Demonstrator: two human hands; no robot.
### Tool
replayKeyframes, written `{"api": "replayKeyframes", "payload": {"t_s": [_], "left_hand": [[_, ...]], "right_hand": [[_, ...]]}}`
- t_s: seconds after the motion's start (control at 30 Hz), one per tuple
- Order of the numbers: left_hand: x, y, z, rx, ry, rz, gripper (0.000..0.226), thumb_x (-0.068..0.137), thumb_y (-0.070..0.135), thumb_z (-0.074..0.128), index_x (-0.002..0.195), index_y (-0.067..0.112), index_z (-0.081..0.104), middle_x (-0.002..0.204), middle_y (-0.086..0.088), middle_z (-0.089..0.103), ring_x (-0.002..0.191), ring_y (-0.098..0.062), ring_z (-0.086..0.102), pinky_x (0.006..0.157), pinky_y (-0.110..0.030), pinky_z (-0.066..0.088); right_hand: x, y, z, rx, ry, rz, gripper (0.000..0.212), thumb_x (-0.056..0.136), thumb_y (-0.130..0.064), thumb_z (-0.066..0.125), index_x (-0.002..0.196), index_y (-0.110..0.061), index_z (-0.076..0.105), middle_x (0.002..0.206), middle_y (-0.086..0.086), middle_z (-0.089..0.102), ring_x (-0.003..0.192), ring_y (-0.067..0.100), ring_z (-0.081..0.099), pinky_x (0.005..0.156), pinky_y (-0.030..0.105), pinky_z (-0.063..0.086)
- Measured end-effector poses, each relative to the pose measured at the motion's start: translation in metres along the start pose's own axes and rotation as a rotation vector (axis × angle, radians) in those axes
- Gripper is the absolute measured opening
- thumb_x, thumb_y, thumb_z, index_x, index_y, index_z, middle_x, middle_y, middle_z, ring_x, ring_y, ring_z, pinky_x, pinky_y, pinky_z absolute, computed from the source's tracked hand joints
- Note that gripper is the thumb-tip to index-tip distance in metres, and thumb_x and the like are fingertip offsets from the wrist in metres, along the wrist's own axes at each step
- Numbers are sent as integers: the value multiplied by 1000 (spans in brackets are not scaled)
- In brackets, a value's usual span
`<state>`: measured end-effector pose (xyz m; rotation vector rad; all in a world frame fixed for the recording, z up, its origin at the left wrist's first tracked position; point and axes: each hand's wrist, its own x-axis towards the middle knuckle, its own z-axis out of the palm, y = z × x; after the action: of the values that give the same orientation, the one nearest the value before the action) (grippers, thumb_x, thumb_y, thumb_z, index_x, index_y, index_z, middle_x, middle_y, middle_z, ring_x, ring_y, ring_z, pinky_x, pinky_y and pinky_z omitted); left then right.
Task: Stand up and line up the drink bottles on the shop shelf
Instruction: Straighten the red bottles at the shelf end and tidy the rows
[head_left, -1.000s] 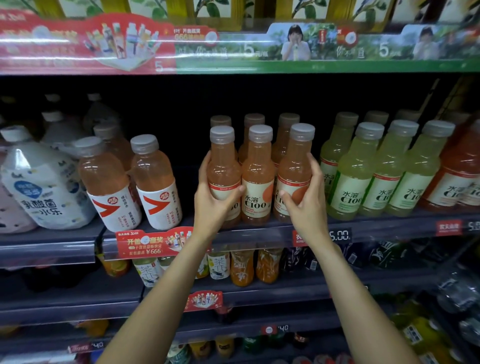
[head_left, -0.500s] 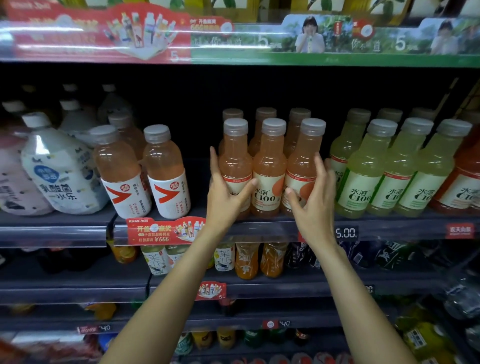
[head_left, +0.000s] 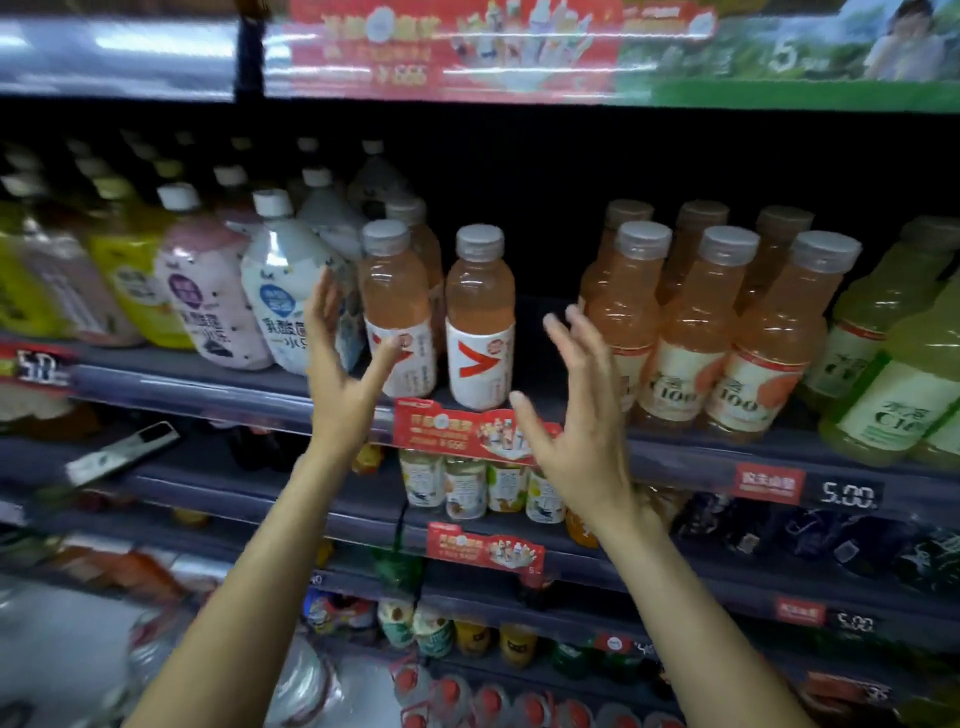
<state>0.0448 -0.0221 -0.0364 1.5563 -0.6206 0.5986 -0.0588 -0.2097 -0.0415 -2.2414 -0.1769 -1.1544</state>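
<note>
While both hands (head_left: 467, 395) hover spread and empty, two pink bottles (head_left: 441, 312) stand upright.

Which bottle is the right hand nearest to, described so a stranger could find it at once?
Find the dark shop shelf with the red promotion tag clipped to its front edge. Just above that tag stand two pale orange plastic bottles with grey caps. It is the right-hand one, whose white label carries a big red arrowhead, unlike the peach-labelled orange bottles further right.
</note>
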Motion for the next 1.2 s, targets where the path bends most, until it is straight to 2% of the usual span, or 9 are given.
{"api": "replayKeyframes", "payload": {"t_s": [0.13,0.2,0.27,0.43,0.6,0.87,1.03,1.1,1.2], "left_hand": [[25,-38,-7,-23,-190,-145,100,78,43,72,151,24,7,158,6,15,144,-7,20,117,-36,24],[35,-41,-2,-57,-223,-191,101,71,52,74,146,39,7,156,9,18,142,-4,24,115,-29,28],[45,-47,0,-114,-256,-198,106,67,55,76,148,36,12,153,5,28,138,-5,33,111,-26,34],[52,-56,1,-157,-305,-201,103,67,41,78,150,24,19,146,-1,44,131,-11,46,108,-36,39],[51,-54,3,-180,-302,-194,97,70,41,76,149,22,23,146,-3,44,131,-11,45,108,-32,39],[46,-51,17,-199,-301,-202,92,78,20,78,150,16,21,145,-2,44,129,-2,45,101,-13,38],[44,-48,26,-214,-326,-215,92,78,21,77,150,18,20,148,-4,41,131,-8,44,106,-23,39],[43,-48,28,-224,-336,-214,91,79,21,77,150,19,20,148,-5,40,132,-10,44,107,-29,39],[42,-47,29,-247,-324,-219,90,79,16,77,150,16,21,145,-5,44,128,-8,48,103,-25,43]], "right_hand": [[15,-7,42,93,-6,181,90,85,-24,69,148,-38,6,156,7,10,144,5,3,113,11,10],[21,-7,55,128,1,229,93,84,-19,71,146,-40,5,157,8,8,143,3,3,106,1,9],[24,-10,66,152,17,280,92,83,-17,72,143,-40,7,157,4,9,142,3,8,100,-5,11],[24,-17,78,191,25,329,91,80,-8,73,142,-27,11,136,-21,15,114,-38,10,85,-12,19],[23,-15,87,191,55,392,91,82,-9,71,146,-29,10,130,-35,13,114,-37,13,87,-10,20],[22,-10,83,182,82,418,92,84,-9,69,146,-37,7,138,-31,17,120,-30,17,91,-7,24],[23,-3,77,150,105,432,92,85,-11,68,150,-31,6,138,-36,12,121,-30,16,93,-6,24],[23,-4,78,155,92,441,92,86,-13,68,149,-34,5,142,-31,17,127,-20,22,94,-4,27],[23,-9,82,171,89,448,91,86,-14,68,148,-37,5,142,-22,23,127,-11,28,92,-2,32]]}}
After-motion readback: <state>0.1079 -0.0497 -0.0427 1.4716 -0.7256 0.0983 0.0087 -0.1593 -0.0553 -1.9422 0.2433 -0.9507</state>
